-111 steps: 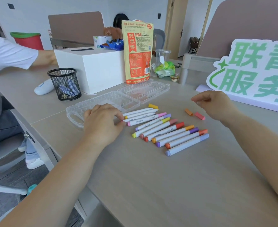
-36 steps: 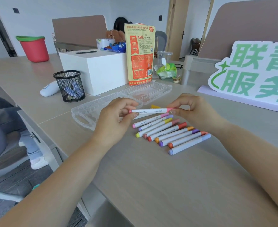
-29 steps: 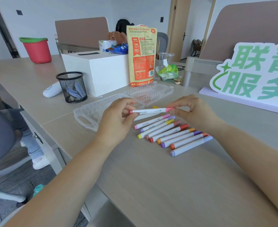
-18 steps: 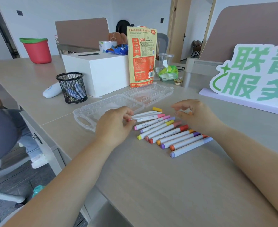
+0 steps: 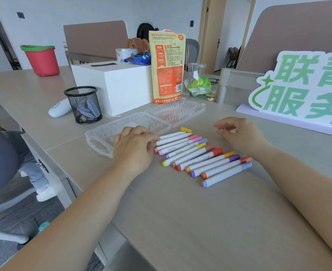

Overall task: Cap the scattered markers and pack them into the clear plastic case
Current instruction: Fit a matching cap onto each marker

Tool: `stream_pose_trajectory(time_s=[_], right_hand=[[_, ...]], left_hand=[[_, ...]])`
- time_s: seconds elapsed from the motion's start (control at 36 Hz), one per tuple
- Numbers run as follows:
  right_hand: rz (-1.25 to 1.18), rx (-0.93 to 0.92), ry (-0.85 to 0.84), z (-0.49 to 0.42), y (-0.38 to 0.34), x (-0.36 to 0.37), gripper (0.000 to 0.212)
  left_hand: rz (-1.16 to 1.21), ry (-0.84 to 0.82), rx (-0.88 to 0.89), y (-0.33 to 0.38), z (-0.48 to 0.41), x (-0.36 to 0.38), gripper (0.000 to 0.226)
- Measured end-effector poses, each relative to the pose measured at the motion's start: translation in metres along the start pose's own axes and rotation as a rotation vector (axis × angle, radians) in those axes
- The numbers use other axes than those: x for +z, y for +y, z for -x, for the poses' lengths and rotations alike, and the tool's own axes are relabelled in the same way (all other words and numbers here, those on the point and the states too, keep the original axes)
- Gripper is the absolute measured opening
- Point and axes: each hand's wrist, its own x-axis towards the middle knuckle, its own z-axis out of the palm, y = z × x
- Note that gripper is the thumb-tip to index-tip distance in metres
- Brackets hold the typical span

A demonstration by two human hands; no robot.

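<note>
Lying between left hand [image 5: 136, 151] and right hand [image 5: 241, 133]: markers [image 5: 198, 155].

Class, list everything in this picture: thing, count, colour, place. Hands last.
markers: about twelve, white barrels, mixed caps, rowed in the middle
loose cap: one, yellow, just behind the row
clear plastic case: one, transparent, open behind markers
mesh pen cup: one, black, left of case
box: one, white, behind case
snack pouch: one, orange, right of box
bucket: one, red with green rim, far left
sign: one, white and green, far right
left hand: one, on markers' left ends
right hand: one, fingers curled, by cap ends
</note>
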Motion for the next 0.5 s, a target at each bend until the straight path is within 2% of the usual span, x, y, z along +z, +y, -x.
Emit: stream_pose_trajectory(time_s=[0.17, 0.39, 0.5], right_hand=[[-0.011, 0.02, 0.017, 0.001, 0.0, -0.001, 0.021], [0.075, 0.001, -0.083, -0.016, -0.017, 0.013, 0.019], [0.135, 0.034, -0.14, -0.036, -0.031, 0.024, 0.017]], left_hand=[[0.018, 0.031, -0.08, 0.002, -0.001, -0.001, 0.008], [-0.022, 0.008, -0.068, 0.0, -0.001, 0.0, 0.016], [0.076, 0.164, -0.095, -0.003, -0.002, -0.001, 0.011]])
